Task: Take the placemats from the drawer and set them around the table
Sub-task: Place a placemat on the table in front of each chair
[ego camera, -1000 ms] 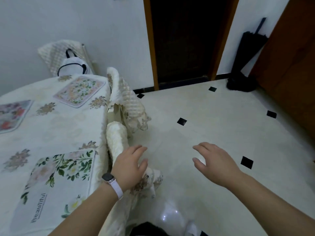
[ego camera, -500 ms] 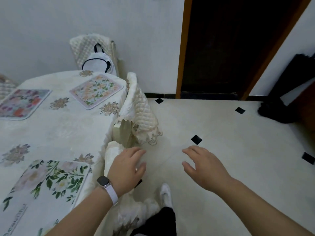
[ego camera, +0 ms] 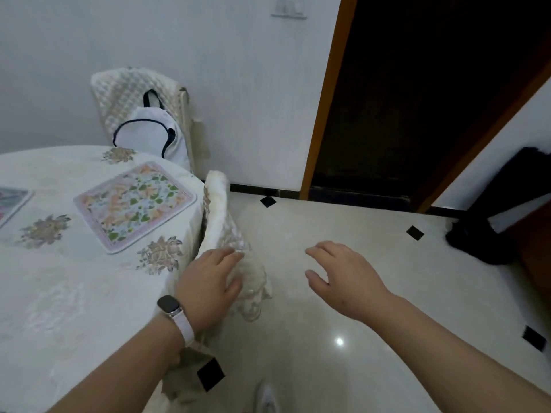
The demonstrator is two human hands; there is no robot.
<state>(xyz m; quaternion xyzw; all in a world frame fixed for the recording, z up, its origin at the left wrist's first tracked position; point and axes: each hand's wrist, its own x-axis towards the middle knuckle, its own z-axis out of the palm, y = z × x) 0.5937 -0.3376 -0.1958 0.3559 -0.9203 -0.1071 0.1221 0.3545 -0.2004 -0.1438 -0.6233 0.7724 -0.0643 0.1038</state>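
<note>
Head | placemat on table | left hand loose, maybe touching chair | right hand loose

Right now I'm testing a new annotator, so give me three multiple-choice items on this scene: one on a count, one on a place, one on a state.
1. How many placemats show on the table? A one B two C four
2. Where is the white bag? A on the table B on the floor C on the far chair
3. The right hand is: A open, holding nothing B gripping a placemat C balled in a fist
Answers: 1 B, one shows whole and one is cut by the left edge; 2 C, it sits against that chair's back; 3 A, its fingers are spread with nothing in them.
</note>
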